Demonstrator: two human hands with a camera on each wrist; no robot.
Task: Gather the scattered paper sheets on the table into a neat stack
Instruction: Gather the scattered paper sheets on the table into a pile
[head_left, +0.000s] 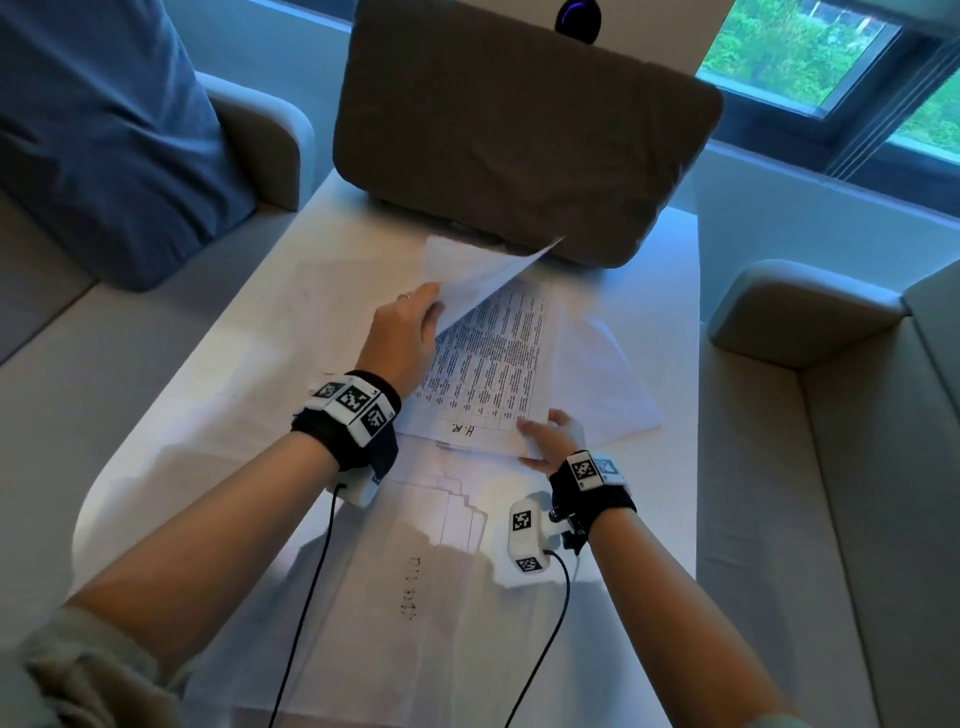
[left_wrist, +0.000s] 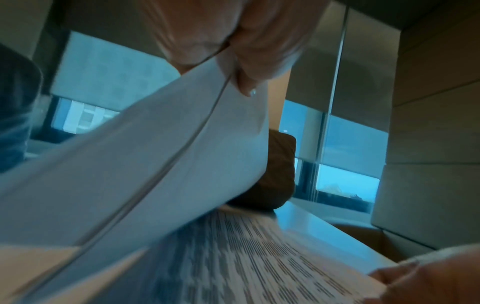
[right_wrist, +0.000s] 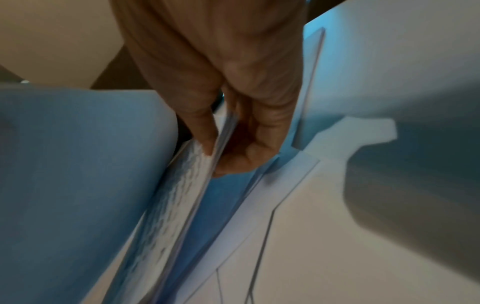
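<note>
A printed sheet (head_left: 488, 358) covered in rows of small text lies near the middle of the white table (head_left: 244, 364), on top of a few other sheets. The person's left hand (head_left: 402, 338) grips a blank sheet (head_left: 480, 273) by its near edge, thumb and fingers curled round the paper, and holds it raised and tilted over the far left part of the printed sheet. The left wrist view shows two layers of paper in that grip. The right hand (head_left: 553, 434) pinches the near right corner of the printed sheet together with the sheets under it; in the right wrist view the thumb lies on top and the curled fingers go under the edge of the small bundle. Another plain sheet (head_left: 602, 374) pokes out to the right from under the printed one, lying askew. Nearer the person, more sheets (head_left: 431, 519) with faint line drawings and a bit of handwriting lie flat on the table, overlapping one another.

At the far end of the table stands a brown cushion (head_left: 519, 124), its lower edge just beyond the raised sheet. A pale sofa (head_left: 810, 415) flanks the table on both sides, with a blue pillow (head_left: 104, 135) on the left seat. Behind the cushion is a window (head_left: 810, 52) showing green foliage outside.
</note>
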